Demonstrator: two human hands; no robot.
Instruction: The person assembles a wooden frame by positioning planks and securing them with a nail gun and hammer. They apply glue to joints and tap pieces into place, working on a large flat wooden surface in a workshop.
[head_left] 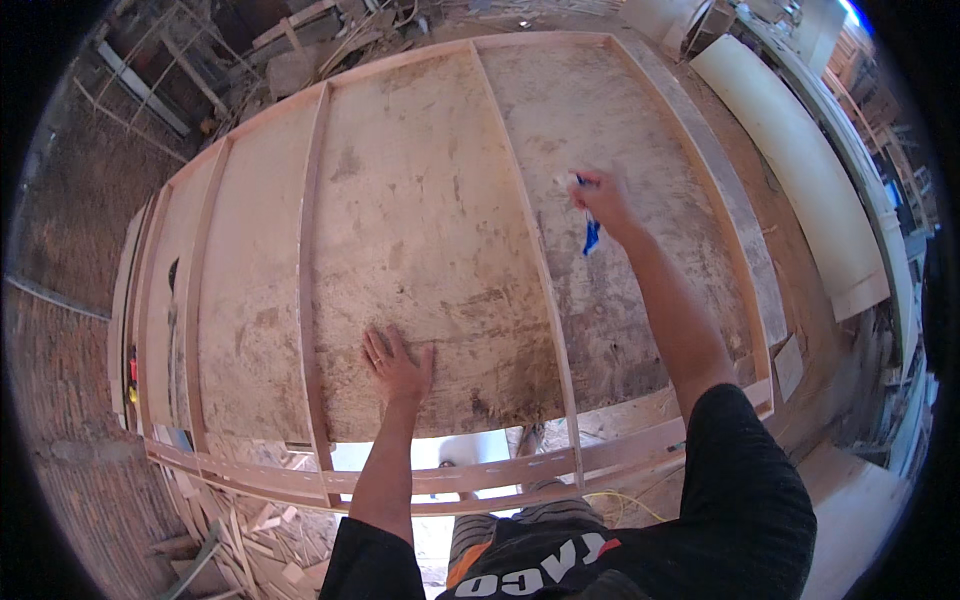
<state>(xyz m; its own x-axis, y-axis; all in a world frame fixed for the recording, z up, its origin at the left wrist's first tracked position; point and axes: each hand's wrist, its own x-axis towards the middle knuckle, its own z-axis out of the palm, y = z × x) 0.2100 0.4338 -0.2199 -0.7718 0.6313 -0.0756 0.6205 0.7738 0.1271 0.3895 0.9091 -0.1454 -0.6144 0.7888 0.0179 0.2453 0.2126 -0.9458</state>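
My left hand (398, 368) lies flat with its fingers spread on a stained plywood panel (420, 200). The panel sits inside a wooden frame of thin strips. Farther out and to the right, my right hand (602, 200) is closed around a small blue-and-white thing (591, 237), held over the right-hand bay. Its blue part hangs below my fist and a pale end shows past the fingers; blur hides its exact kind. Between my hands runs a crossbar (524, 190) of the frame.
Other crossbars (312, 250) split the frame to the left. A pale curved sheet (800, 170) leans at the right. Wood scraps (255, 540) litter the floor at the lower left, and a brick wall (65, 400) stands at the left. A dark object (173, 275) lies in a left bay.
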